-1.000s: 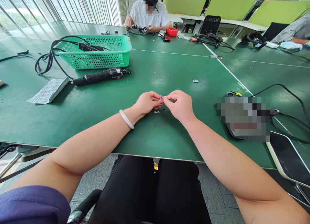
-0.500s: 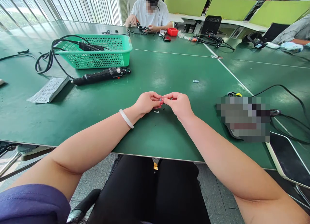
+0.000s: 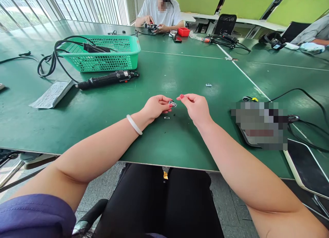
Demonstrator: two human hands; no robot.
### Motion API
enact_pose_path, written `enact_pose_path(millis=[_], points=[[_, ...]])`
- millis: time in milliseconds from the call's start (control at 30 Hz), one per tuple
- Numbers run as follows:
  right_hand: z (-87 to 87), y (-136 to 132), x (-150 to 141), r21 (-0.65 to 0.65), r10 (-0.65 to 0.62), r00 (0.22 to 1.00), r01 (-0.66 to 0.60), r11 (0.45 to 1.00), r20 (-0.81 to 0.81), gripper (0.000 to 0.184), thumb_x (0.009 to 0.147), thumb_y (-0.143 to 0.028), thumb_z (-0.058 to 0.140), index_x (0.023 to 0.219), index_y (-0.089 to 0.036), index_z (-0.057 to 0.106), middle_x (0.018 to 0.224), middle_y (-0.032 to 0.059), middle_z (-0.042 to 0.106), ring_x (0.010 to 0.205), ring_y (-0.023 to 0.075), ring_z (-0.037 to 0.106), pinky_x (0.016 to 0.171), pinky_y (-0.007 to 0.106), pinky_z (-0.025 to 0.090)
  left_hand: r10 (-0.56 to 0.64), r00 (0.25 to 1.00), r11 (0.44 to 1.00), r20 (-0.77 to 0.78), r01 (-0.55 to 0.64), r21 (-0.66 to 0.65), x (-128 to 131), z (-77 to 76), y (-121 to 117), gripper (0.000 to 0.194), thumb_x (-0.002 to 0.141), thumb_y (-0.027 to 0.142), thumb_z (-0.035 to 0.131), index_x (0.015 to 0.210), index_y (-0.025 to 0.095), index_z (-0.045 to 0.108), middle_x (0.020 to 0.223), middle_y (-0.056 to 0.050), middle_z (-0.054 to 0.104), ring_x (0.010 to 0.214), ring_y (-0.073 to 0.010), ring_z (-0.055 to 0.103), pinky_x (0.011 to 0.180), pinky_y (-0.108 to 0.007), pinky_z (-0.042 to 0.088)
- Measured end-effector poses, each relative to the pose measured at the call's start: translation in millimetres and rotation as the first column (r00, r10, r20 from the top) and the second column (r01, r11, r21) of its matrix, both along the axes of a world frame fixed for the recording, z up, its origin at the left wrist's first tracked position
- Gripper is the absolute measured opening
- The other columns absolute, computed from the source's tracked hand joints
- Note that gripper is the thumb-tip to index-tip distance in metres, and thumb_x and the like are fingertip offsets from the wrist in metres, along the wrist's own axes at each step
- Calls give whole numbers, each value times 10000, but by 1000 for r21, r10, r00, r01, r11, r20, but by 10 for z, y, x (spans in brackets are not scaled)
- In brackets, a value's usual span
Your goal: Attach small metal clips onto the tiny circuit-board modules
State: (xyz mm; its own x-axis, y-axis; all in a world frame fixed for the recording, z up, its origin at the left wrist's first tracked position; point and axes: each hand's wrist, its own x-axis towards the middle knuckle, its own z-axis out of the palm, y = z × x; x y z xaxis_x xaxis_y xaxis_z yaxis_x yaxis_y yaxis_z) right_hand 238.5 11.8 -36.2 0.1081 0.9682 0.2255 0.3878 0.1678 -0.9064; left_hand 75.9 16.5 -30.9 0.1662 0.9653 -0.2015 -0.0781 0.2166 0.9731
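Observation:
My left hand [image 3: 157, 106] pinches a small dark-and-silver part [image 3: 173, 104], which looks like a tiny electronic or metal piece, between thumb and fingertips just above the table. To its right, a short gap away, is my right hand [image 3: 195, 107], thumb pressed against the forefinger. Whatever those fingertips may hold is too small to make out. Below the hands lies a small pale rectangular frame [image 3: 167, 118] on the green table [image 3: 180, 145], with a tiny dark bit [image 3: 174, 114] near it. Farther right and back rests another small light piece [image 3: 208, 85].
Behind my left hand are a black electric screwdriver [image 3: 108, 79], a green basket [image 3: 102, 62] with cables, and a folded paper [image 3: 52, 94]. On the right sit a blurred dark object [image 3: 259, 125], cables and a phone [image 3: 308, 164]. A person [image 3: 161, 15] works across the table.
My right hand has drawn away from the left hand, toward the right, and the small part in my left fingers shows more clearly. My left hand has hardly moved.

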Motion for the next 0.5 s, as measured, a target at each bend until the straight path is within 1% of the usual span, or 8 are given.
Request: enact_pose_path(millis=[67,133,200,267,300,333,400,500], points=[[49,-17,54,19,22,999,-23,1000,47,302,806,-457,617,812,-189,757,682,17,650,606,134,490,610,304,381,40,999,999,20,-40,-22,-4,-1,17,127,792,14,670,821,116,600,665,1,672,581,-72,616,661,-246,486],[75,-36,86,15,124,979,-128,992,163,221,786,-395,647,775,-202,753,710,14,662,620,135,509,626,304,398,89,995,995,43,-88,-41,-12,-6,37,126,802,6,653,811,117,596,673,1,661,590,-71,617,673,-244,492],[67,-51,79,-35,276,895,-282,959,351,113,752,-309,682,742,-221,752,727,7,660,644,137,530,639,300,405,135,989,990,57,-132,-53,-20,-15,57,140,799,-6,649,795,119,585,686,-2,652,601,-71,619,691,-245,500],[28,-61,32,-89,378,765,-391,916,521,68,733,-238,698,762,-236,759,733,0,646,661,137,536,640,295,398,165,985,985,51,-162,-56,-27,-28,72,150,804,-17,631,789,121,575,705,-6,649,610,-72,621,713,-252,509],[5,-65,0,-102,397,714,-420,902,576,81,735,-224,702,787,-239,762,747,1,641,676,139,540,645,295,395,173,984,984,45,-171,-54,-30,-36,77,149,813,-19,614,791,123,572,714,-7,649,613,-72,620,724,-256,514],[-19,-68,-35,-105,401,684,-432,896,609,87,745,-227,703,809,-238,761,767,6,639,690,141,545,654,298,397,175,984,984,40,-173,-51,-32,-45,82,146,823,-17,597,797,124,572,721,-8,649,616,-72,619,735,-260,518],[-58,-72,-99,-96,380,665,-422,901,643,84,776,-262,695,829,-230,753,798,18,636,722,151,551,665,304,398,169,985,985,37,-168,-43,-36,-62,90,137,834,-10,579,814,125,578,732,-7,649,621,-72,619,752,-267,524],[-85,-74,-151,-91,360,657,-406,909,663,93,814,-267,660,783,-221,734,804,25,627,760,163,548,670,306,393,155,987,988,39,-153,-33,-40,-81,95,131,822,-7,598,826,123,588,739,-10,649,622,-73,618,764,-274,527]])
